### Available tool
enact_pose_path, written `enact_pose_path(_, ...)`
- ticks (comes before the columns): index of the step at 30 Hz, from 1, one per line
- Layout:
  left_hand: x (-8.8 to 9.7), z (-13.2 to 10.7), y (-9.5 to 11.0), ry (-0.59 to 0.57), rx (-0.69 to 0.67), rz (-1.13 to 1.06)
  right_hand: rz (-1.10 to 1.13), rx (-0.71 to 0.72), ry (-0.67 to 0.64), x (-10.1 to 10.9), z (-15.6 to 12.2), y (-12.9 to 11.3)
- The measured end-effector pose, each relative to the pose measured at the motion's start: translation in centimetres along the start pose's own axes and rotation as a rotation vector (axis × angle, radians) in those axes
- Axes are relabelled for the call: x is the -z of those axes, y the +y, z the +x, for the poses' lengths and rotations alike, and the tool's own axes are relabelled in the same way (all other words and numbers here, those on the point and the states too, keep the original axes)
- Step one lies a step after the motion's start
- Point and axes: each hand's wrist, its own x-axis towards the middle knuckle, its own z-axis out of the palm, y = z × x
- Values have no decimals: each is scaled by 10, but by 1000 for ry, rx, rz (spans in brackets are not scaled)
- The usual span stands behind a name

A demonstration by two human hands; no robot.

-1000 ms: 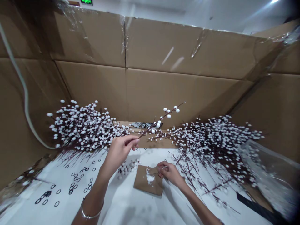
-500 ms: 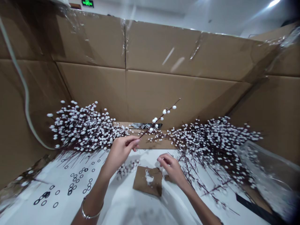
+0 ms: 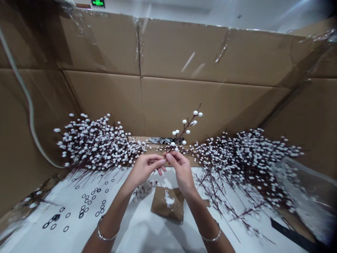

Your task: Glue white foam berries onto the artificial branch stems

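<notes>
My left hand [image 3: 149, 166] pinches the thin brown stem of a branch with white berries [image 3: 184, 132], which slants up to the right. Thumb and finger of my right hand [image 3: 179, 168] are closed on the same stem, just above the left fingertips. Whether a small piece also sits between the right fingertips is hidden. Below the hands lies a brown cardboard piece [image 3: 163, 205] with a white glue-like smear [image 3: 169, 199] on it. Loose white berries [image 3: 143, 189] are heaped beside it, partly behind my left wrist.
A pile of berry branches [image 3: 94, 140] lies at the left, another [image 3: 237, 154] at the right. Several small black rings [image 3: 86, 202] are scattered on the white tabletop [image 3: 131, 242]. A clear plastic bag [image 3: 302, 189] and a black strip [image 3: 289, 232] lie at right. Cardboard walls [image 3: 210, 105] enclose the back.
My right hand has risen from beside the cardboard piece to the stem and meets my left hand there. The branch has tilted more upright, and my left hand has shifted slightly right.
</notes>
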Motion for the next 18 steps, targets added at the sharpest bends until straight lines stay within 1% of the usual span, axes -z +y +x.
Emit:
enact_pose_path(2,6,4,-4,-14,-11,78,25,17,40,2,2,0)
enact_pose_path(4,16,10,-16,-5,0,269,69,42,76,5,4,-2)
enact_pose_path(5,22,13,-26,9,26,396,97,55,88,6,5,-4)
enact_pose_path(6,27,17,-37,10,88,578,126,67,95,9,6,-6)
enact_pose_path(7,32,21,-50,22,141,665,152,77,95,11,8,-8)
enact_pose_path(9,36,28,-75,24,225,764,191,92,86,16,10,-12)
enact_pose_path(11,34,32,-96,-30,283,809,218,103,73,20,12,-16)
enact_pose_path(13,26,33,-112,-114,313,818,231,117,66,24,13,-19)
enact_pose_path(15,16,33,-121,-172,332,822,235,127,65,28,13,-22)
enact_pose_path(18,5,32,-131,-200,356,834,223,127,64,31,13,-24)
